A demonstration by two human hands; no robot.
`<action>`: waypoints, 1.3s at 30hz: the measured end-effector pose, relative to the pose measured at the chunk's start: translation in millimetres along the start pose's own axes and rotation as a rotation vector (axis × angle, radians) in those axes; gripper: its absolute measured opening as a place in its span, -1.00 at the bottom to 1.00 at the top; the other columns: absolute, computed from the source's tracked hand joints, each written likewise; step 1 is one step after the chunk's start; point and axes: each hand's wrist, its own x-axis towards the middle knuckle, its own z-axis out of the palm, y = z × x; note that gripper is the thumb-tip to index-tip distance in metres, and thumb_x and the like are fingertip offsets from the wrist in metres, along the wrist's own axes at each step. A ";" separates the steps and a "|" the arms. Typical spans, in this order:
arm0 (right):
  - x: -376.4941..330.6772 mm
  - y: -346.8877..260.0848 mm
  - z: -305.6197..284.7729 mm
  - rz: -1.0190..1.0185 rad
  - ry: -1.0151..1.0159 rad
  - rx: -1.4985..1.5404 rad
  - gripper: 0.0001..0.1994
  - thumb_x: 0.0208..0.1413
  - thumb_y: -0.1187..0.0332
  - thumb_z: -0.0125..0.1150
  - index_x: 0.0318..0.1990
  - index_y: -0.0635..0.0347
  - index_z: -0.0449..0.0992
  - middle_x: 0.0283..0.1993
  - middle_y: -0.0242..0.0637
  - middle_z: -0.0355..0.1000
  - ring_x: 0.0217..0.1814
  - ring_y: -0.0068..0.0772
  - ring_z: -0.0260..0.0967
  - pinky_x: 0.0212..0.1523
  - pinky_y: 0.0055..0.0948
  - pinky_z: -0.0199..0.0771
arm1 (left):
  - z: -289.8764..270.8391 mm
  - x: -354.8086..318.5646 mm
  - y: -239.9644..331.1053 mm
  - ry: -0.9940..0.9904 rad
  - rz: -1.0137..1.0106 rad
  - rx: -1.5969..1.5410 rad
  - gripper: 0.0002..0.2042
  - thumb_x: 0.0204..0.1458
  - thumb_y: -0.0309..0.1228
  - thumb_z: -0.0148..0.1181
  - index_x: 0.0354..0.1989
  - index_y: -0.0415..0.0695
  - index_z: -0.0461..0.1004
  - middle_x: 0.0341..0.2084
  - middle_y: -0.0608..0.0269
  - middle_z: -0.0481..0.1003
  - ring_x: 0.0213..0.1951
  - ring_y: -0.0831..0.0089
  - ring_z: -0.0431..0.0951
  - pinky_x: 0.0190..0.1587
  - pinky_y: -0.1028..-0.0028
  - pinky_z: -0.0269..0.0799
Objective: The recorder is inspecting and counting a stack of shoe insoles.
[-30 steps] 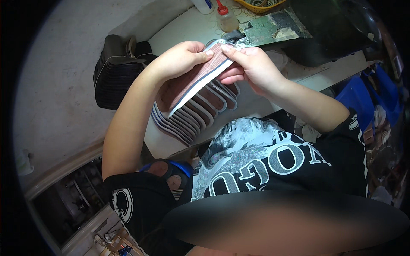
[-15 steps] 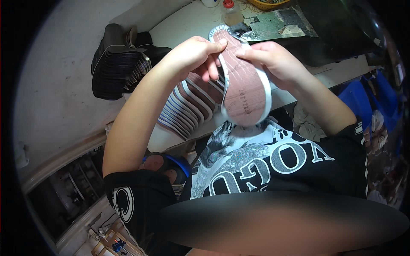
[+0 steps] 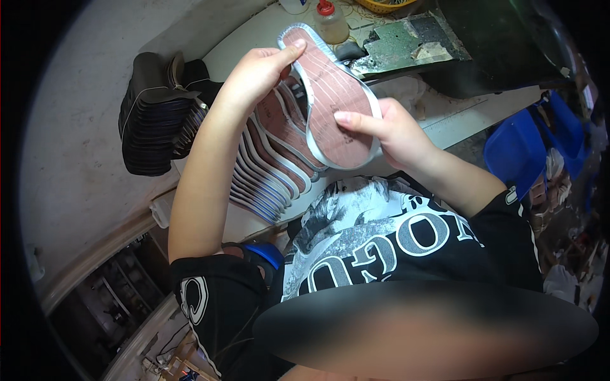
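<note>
I hold a reddish-brown shoe insole (image 3: 330,105) with a pale grey rim up in front of me, its flat side facing me. My left hand (image 3: 254,76) pinches its far tip. My right hand (image 3: 387,130) grips its near, wider end with the thumb across the face. Below it, a fanned row of several similar insoles (image 3: 273,171) leans on the white worktable (image 3: 235,51).
A stack of black sole pieces (image 3: 155,114) stands at the table's left end. A small bottle with a red cap (image 3: 330,22), a green worn mat (image 3: 413,41) and a dark machine body (image 3: 502,44) lie at the back. A blue bin (image 3: 521,152) sits to the right.
The insole was held edge-on over the row, then turned flat side up and raised toward me. Both hands shifted to its two ends.
</note>
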 end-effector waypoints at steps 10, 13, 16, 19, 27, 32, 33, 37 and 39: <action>16.2 0.3 14.7 -0.063 0.066 0.117 -0.63 0.11 0.24 0.20 -0.05 0.37 0.44 -0.19 -0.24 0.50 -0.16 -0.51 0.45 -0.12 -0.49 0.45 | 9.2 -12.2 -10.7 -0.218 0.013 -0.558 -0.43 -0.15 -0.35 0.38 -0.02 -0.44 0.28 -0.20 0.00 0.47 -0.13 0.33 0.50 0.03 0.42 0.35; -7.3 -8.0 17.6 0.252 -0.071 -0.103 -0.68 0.10 0.26 0.21 -0.12 0.36 0.48 -0.28 -0.19 0.52 -0.30 -0.48 0.49 -0.24 -0.53 0.52 | 9.7 -11.8 -10.3 -0.156 -0.009 -0.531 -0.43 -0.15 -0.34 0.38 -0.06 -0.47 0.29 -0.24 -0.04 0.47 -0.19 0.34 0.52 -0.02 0.45 0.38; -7.4 0.8 17.1 0.228 -0.069 -0.037 -0.67 0.11 0.27 0.18 -0.14 0.41 0.45 -0.31 -0.11 0.51 -0.33 -0.41 0.52 -0.28 -0.52 0.56 | 4.9 -11.6 -4.3 -0.148 -0.050 -0.493 -0.41 -0.16 -0.31 0.39 -0.06 -0.47 0.28 -0.26 -0.03 0.48 -0.21 0.34 0.53 -0.03 0.44 0.39; -3.7 0.8 19.1 0.187 -0.018 0.030 -0.70 0.13 0.30 0.14 -0.15 0.44 0.45 -0.30 -0.06 0.51 -0.32 -0.38 0.54 -0.26 -0.50 0.56 | 1.4 -7.1 1.3 -0.141 -0.084 -0.391 -0.29 -0.17 -0.23 0.40 0.03 -0.54 0.22 -0.17 -0.13 0.44 -0.09 0.27 0.48 0.03 0.39 0.34; 3.4 -4.9 23.5 0.028 0.032 0.206 -0.66 0.18 0.23 0.07 -0.18 0.44 0.47 -0.31 0.00 0.51 -0.32 -0.33 0.55 -0.26 -0.52 0.55 | -19.0 24.1 13.5 -0.394 0.237 -0.112 -0.36 -0.21 -0.28 0.38 0.13 -0.14 0.33 -0.06 0.23 0.42 0.01 0.44 0.37 0.08 0.46 0.23; 5.8 -8.6 21.0 0.017 0.067 0.204 -0.61 0.19 0.18 0.05 -0.16 0.45 0.46 -0.28 0.03 0.51 -0.30 -0.31 0.55 -0.23 -0.50 0.56 | -30.9 30.4 15.2 -0.384 0.258 0.136 -0.59 -0.15 -0.27 0.37 -0.16 -0.16 0.39 -0.31 0.36 0.41 -0.22 0.58 0.40 -0.22 0.59 0.35; 6.2 -9.4 19.6 0.014 0.067 0.196 -0.59 0.20 0.16 0.04 -0.14 0.46 0.46 -0.27 0.04 0.50 -0.29 -0.30 0.55 -0.21 -0.49 0.56 | -31.4 28.9 15.5 -0.362 0.226 0.159 -0.60 -0.14 -0.25 0.38 -0.19 -0.17 0.39 -0.35 0.36 0.40 -0.27 0.60 0.39 -0.27 0.61 0.35; 10.3 -12.1 20.9 0.029 0.087 0.218 -0.56 0.21 0.12 0.03 -0.12 0.47 0.44 -0.25 0.03 0.50 -0.28 -0.29 0.54 -0.21 -0.48 0.57 | -33.7 9.6 10.7 -0.266 0.186 0.266 -0.63 -0.10 -0.23 0.36 -0.26 -0.20 0.37 -0.43 0.37 0.39 -0.36 0.64 0.38 -0.35 0.63 0.33; 13.1 -14.1 21.1 0.045 0.102 0.212 -0.54 0.21 0.10 0.02 -0.10 0.46 0.43 -0.22 0.02 0.49 -0.28 -0.27 0.55 -0.25 -0.48 0.58 | -31.5 1.8 -1.2 -0.169 0.113 0.202 -0.64 -0.07 -0.21 0.34 -0.31 -0.22 0.36 -0.47 0.38 0.39 -0.40 0.65 0.37 -0.36 0.63 0.31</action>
